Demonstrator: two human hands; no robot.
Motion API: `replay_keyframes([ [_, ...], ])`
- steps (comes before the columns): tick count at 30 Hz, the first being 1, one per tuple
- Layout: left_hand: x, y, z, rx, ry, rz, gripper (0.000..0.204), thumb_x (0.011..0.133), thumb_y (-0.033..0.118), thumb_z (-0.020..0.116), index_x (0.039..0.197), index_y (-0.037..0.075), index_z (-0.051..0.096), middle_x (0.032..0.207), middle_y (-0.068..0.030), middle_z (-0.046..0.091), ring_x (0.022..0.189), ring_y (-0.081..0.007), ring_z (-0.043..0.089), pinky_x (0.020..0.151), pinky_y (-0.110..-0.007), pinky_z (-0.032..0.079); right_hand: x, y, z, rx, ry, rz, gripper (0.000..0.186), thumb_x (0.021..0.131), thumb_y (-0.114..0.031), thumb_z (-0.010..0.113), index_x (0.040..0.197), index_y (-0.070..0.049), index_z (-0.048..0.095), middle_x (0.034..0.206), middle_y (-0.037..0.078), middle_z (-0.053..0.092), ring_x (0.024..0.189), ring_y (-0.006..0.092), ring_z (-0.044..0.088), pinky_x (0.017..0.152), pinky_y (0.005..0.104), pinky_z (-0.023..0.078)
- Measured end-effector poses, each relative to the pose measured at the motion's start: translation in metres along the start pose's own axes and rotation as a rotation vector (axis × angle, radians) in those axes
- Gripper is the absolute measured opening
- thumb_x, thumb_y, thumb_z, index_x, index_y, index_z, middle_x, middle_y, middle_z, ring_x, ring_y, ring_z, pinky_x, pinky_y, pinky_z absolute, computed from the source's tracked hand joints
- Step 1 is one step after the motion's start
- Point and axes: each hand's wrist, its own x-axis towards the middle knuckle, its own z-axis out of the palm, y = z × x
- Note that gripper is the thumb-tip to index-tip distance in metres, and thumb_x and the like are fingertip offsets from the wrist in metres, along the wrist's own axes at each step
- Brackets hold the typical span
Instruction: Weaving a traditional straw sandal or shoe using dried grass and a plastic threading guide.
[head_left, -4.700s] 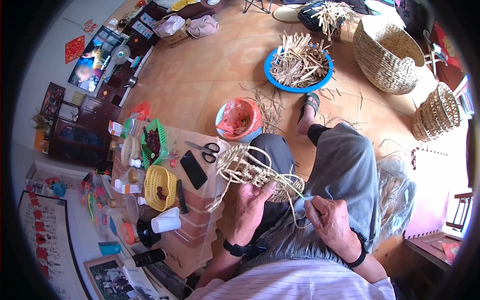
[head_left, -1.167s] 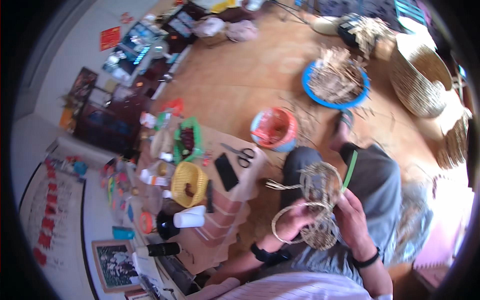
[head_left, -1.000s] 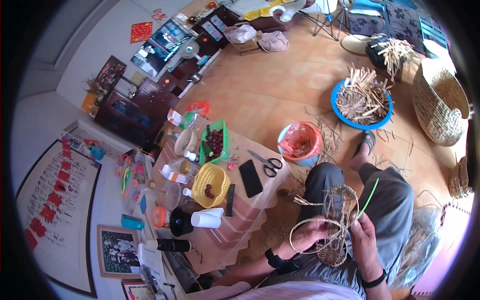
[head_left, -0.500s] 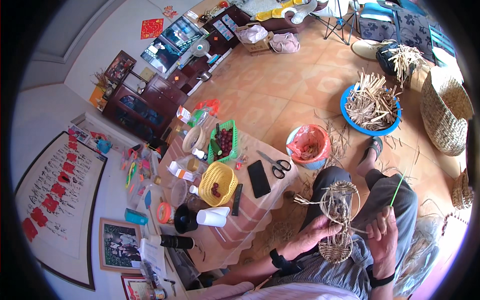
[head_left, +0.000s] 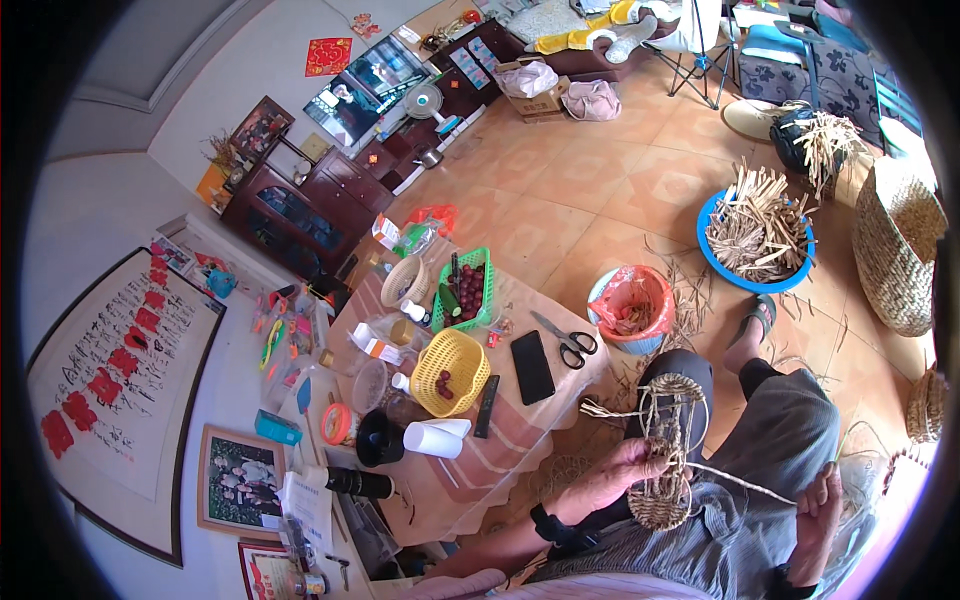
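A woven straw sandal sole (head_left: 660,505) rests above my lap, its two ends densely woven and its middle open with bare cords. My left hand (head_left: 635,465) is closed around its middle, thumb on top. From the sole's right side a twisted straw strand (head_left: 745,483) stretches out to my right hand (head_left: 820,503), whose curled fingers pinch its far end. A loose straw tail (head_left: 600,409) sticks out at the sole's upper left.
On the table (head_left: 520,425) to my left lie scissors (head_left: 568,342), a black phone (head_left: 533,367), a yellow basket (head_left: 445,375) and a green basket of fruit (head_left: 465,290). A red-lined bin (head_left: 632,308), a blue basin of straw (head_left: 755,235) and a tall woven basket (head_left: 880,250) stand on the floor.
My right hand has moved right and down, drawing the strand out longer and straighter. The thin green stick seen in that hand earlier no longer shows. My left hand keeps holding the sole.
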Motion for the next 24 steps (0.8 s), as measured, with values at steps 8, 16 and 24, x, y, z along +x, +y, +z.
replay_keyframes([
  [8, 0.008, 0.005, 0.006, -0.003, 0.041, -0.044, 0.036, 0.101, 0.026, 0.065, 0.123, -0.002, 0.061, 0.113, -0.0129, 0.072, 0.100, -0.0181, 0.070, 0.091, -0.033, 0.055, 0.021, -0.020, -0.032, 0.037, 0.209, -0.069, 0.016, 0.108, -0.024, 0.052, 0.104, -0.010, 0.059, 0.058, -0.009, 0.031, 0.046, 0.0024, 0.025, 0.044, 0.0217, 0.023],
  [16, 0.019, -0.007, -0.004, 0.168, 0.021, -0.037, 0.032, 0.100, 0.023, 0.066, 0.120, -0.001, 0.064, 0.108, -0.0082, 0.072, 0.098, -0.0124, 0.068, 0.088, -0.030, 0.055, 0.036, -0.021, -0.087, -0.055, 0.251, -0.121, 0.018, 0.108, -0.026, 0.053, 0.097, -0.014, 0.058, 0.057, -0.010, 0.031, 0.043, 0.0029, 0.023, 0.040, 0.0228, 0.020],
  [24, 0.021, -0.021, 0.013, 0.387, 0.043, -0.015, 0.022, 0.099, 0.021, 0.066, 0.105, 0.000, 0.066, 0.092, 0.0004, 0.068, 0.083, -0.0070, 0.060, 0.076, -0.027, 0.051, 0.039, -0.022, -0.144, -0.080, 0.478, -0.131, 0.024, 0.106, -0.028, 0.057, 0.084, -0.019, 0.052, 0.056, -0.010, 0.030, 0.043, 0.0033, 0.022, 0.039, 0.0243, 0.018],
])
